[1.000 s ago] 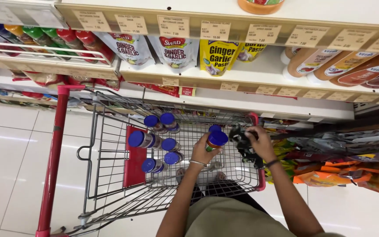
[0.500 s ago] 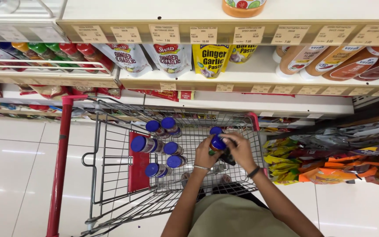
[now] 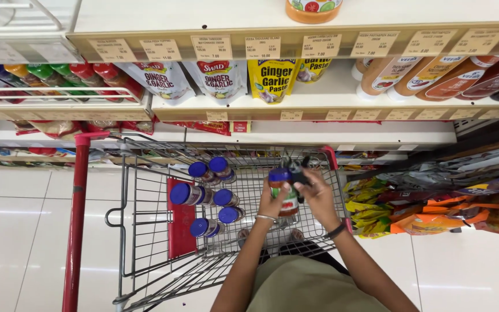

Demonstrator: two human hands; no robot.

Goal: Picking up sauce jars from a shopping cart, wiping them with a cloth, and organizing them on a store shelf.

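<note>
Near the centre of the frame, both hands meet over a wire shopping cart [image 3: 145,242] and share one jar [image 3: 285,193], a glass one with a blue lid and a red and green label, held upright above the right half of the basket. The left hand [image 3: 272,202] grips the jar's body from the left, fingers curled around the glass, with a thin bracelet on that wrist. The right hand [image 3: 317,193] is at the jar's right side, fingers bent toward the lid end, and it also clutches a small black object [image 3: 295,171] just above the jar (too dark and too covered to tell what it is); a dark band sits on the right wrist. Lower left of the hands, six more blue-lidded jars [image 3: 206,196] lie in the cart, clustered close together, some touching, beside a red flap [image 3: 181,222] in the basket. The cart's red handle bar [image 3: 76,219] runs down the left of the frame. Across the top, shelves [image 3: 295,107] carry price tags, hanging pouches [image 3: 218,81] of paste in white and yellow, and sauce bottles [image 3: 434,78] at upper right. At the right edge, yellow and orange snack packets [image 3: 423,214] are heaped low beside the cart. The floor is glossy pale tile [image 3: 7,231].
</note>
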